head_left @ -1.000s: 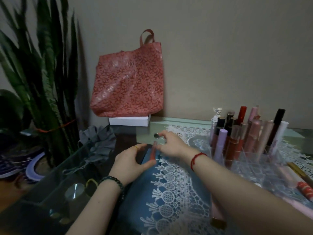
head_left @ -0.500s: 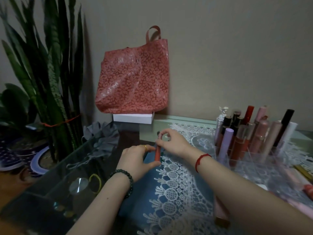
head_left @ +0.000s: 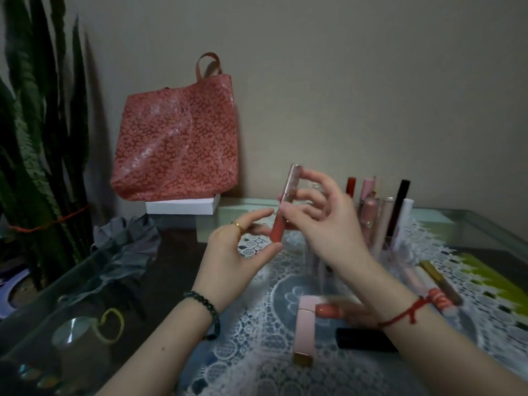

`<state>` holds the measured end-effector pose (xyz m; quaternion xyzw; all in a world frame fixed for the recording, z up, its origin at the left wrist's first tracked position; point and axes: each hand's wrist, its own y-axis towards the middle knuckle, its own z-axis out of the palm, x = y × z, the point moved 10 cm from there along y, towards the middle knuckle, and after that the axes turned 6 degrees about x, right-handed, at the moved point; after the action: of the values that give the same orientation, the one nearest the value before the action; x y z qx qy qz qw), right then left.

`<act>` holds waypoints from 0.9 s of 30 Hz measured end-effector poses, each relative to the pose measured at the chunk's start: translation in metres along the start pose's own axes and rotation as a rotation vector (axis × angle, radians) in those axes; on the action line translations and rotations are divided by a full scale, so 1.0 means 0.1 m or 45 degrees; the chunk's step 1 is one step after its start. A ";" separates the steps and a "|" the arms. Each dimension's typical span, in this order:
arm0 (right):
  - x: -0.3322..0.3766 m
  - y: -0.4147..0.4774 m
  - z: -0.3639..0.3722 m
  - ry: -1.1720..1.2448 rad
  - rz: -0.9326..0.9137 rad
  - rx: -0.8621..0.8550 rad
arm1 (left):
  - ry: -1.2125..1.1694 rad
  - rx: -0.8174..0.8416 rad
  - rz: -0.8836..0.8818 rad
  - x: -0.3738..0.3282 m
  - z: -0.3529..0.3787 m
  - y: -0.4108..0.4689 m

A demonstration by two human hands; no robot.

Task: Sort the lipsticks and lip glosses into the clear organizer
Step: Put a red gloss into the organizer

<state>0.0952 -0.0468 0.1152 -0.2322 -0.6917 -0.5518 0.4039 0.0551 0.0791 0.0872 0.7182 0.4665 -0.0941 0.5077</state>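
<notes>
dim indoor light, soft shadows on the wall [head_left: 343,95], slight motion blur, wide-angle edge bending

We find the lip gloss tube [head_left: 276,227] upright above the lace mat [head_left: 257,347], pinched between the left hand [head_left: 228,261] below and the right hand [head_left: 328,230] above, with the clear organizer [head_left: 384,254] just behind the right hand and tubes [head_left: 384,221] standing in it. In front of the hands loose lipsticks [head_left: 305,327] lie on the mat, other tubes [head_left: 441,284] to the organizer's right. Back left, a bag [head_left: 177,144] sits on a box [head_left: 180,207] by the wall [head_left: 343,81], a plant [head_left: 43,155] farther left.
</notes>
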 end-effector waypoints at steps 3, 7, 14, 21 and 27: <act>0.19 -0.08 -0.36 0.018 -0.096 -0.091 | -0.072 0.024 -0.023 -0.10 0.21 0.11; 0.26 -0.21 -0.78 -0.109 -0.134 -0.197 | -0.162 -0.032 -0.156 0.02 0.40 0.20; -0.19 -0.44 -1.05 -0.253 0.038 -0.313 | -0.228 0.034 -0.431 0.48 0.76 0.02; -0.52 -0.45 -1.11 -0.360 0.204 -0.296 | -0.183 0.184 -0.487 0.54 0.94 -0.08; -0.65 -0.49 -1.08 -0.417 0.266 -0.261 | -0.131 0.253 -0.496 0.57 1.01 -0.08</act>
<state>0.1272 -0.1549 0.0409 -0.4287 -0.6605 -0.5295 0.3155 0.1136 0.0299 0.0003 0.6551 0.5585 -0.2724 0.4299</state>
